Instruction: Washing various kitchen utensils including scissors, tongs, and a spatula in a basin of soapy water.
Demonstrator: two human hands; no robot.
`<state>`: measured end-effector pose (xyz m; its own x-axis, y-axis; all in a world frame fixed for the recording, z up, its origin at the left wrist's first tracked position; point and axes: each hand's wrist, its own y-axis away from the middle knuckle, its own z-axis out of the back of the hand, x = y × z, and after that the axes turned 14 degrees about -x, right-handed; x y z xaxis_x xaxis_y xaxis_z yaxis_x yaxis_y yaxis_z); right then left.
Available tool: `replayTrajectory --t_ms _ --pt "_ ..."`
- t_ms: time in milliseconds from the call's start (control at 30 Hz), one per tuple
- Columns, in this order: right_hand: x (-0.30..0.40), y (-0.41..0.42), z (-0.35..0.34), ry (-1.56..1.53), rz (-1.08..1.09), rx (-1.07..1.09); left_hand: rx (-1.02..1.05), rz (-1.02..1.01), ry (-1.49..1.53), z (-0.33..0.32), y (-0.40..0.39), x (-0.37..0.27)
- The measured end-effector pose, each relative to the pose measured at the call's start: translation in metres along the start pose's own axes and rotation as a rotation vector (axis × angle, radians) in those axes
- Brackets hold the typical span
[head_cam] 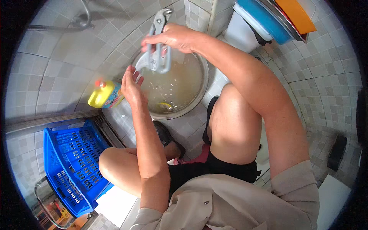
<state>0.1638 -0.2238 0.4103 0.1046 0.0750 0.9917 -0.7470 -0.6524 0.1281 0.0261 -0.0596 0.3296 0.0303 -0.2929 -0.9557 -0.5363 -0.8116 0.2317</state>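
My right hand point(172, 37) is closed around a pair of slip-joint pliers point(159, 31) with pale grey handles. The jaws point up and away from me, and the handle ends hang over a round metal basin point(205, 83) of cloudy water. My left hand point(132, 86) is raised at the basin's left rim, fingers apart, below and left of the pliers. A whitish, sudsy patch point(143, 62) shows between the hands; whether my left fingertips touch it I cannot tell. A small yellow object point(165, 104) lies in the water near the closer rim.
Left of the basin stands a yellow bottle point(99, 96) with a red cap. A blue plastic basket point(77, 152) sits beside my left knee. Stacked basins point(266, 20) lean at the upper right. A shower hose point(57, 28) runs along the tiled wall.
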Motion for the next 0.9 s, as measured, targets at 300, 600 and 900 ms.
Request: replayTrajectory --t_ms 300,600,900 --pt "-0.038 0.023 0.057 0.222 -0.043 -0.471 0.084 0.205 -0.202 0.020 -0.011 0.050" --pt "-0.211 0.177 0.131 0.625 -0.543 -0.651 0.203 0.281 -0.365 0.018 -0.016 0.088" --pt "-0.309 0.278 0.268 1.179 -0.748 -0.913 0.208 0.319 -0.567 0.037 -0.008 0.113"
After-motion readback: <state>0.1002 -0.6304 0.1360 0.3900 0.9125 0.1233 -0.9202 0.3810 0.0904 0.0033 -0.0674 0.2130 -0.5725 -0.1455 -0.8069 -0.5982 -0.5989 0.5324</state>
